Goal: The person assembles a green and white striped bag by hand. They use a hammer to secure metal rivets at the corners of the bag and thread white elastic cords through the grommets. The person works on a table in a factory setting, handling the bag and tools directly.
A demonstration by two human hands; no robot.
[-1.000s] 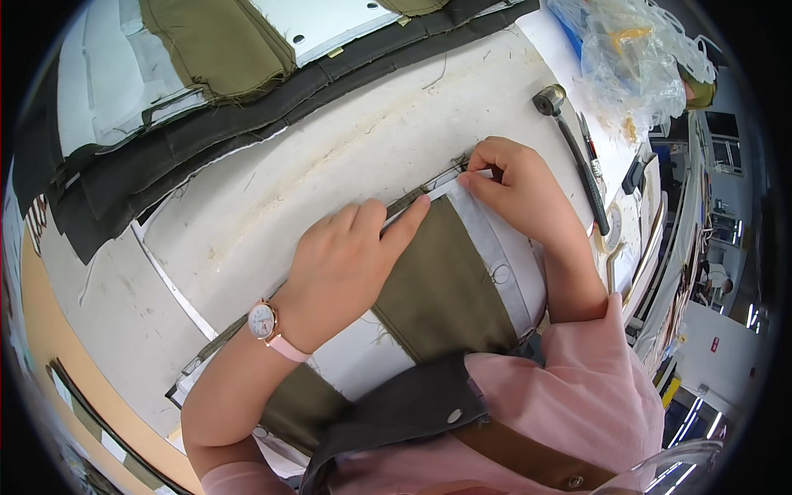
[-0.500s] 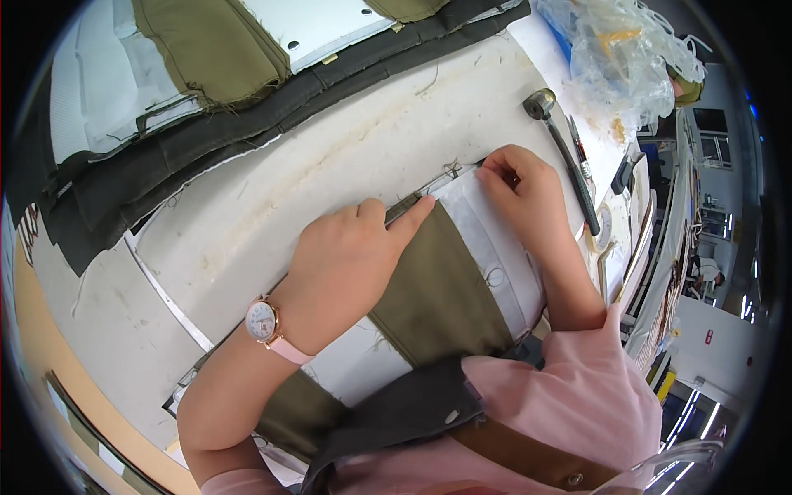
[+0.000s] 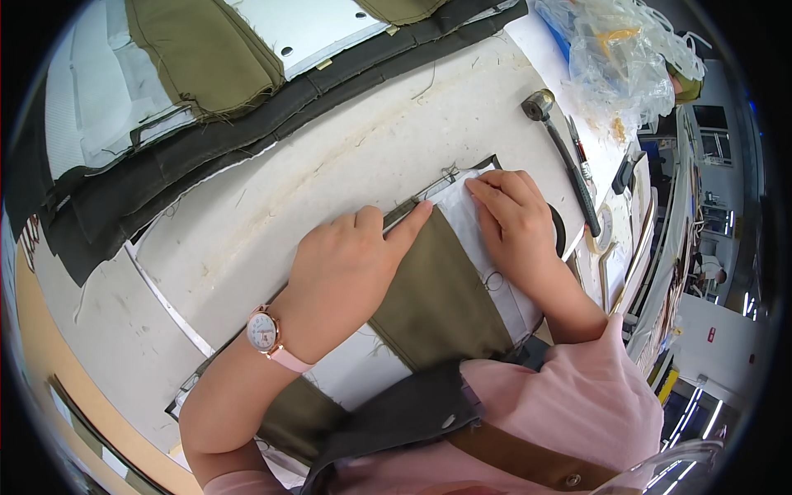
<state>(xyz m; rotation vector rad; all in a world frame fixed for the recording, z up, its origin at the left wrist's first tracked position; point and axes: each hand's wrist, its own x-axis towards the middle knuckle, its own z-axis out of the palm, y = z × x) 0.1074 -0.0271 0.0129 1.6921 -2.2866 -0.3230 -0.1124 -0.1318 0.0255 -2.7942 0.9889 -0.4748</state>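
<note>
Your left hand (image 3: 346, 268) is lying flat on the olive fabric panel (image 3: 437, 301), fingers together, with the index finger stretched out and pressing along the metal ruler (image 3: 408, 216) at the panel's upper edge. Your right hand (image 3: 516, 223) is pressed flat on the white fabric strip (image 3: 474, 219) just beside the olive one, fingers together and fingertips right at the strip's top corner, so neither hand is actually gripping anything. The whole piece sits near the front edge of the white tabletop (image 3: 272, 214), right in front of you, running diagonally. There's a pink-strapped watch (image 3: 266, 334) on your left wrist. Over by the right edge of the tabletop you've got a hammer (image 3: 561, 153) and a crumpled plastic bag (image 3: 627, 58). Dark and olive fabric stacks (image 3: 206, 58) are piled along the far edge.
</note>
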